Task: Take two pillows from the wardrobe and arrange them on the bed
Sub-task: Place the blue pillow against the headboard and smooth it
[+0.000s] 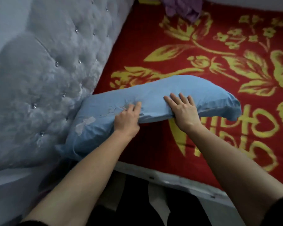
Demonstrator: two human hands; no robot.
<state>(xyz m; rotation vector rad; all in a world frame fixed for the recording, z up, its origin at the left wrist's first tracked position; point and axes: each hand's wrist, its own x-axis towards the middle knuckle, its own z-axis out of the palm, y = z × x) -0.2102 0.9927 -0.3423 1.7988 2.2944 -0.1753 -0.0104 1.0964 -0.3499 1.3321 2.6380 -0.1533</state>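
A light blue pillow (pixel 153 95) with pale embroidered flowers lies across the near corner of the bed, its left end against the tufted headboard (pixel 47 70). The bed (pixel 203 54) wears a red blanket with yellow flowers. My left hand (pixel 127 119) grips the pillow's near edge, fingers curled into the fabric. My right hand (pixel 182 110) holds the same edge further right, fingers spread flat on top and thumb tucked under. The pillow's right end is lifted a little off the blanket. No second pillow shows.
A purple cloth (pixel 183 8) lies at the far side of the bed. The bed's pale frame edge (pixel 170 178) runs below my arms, with dark floor and my dark clothing beneath it.
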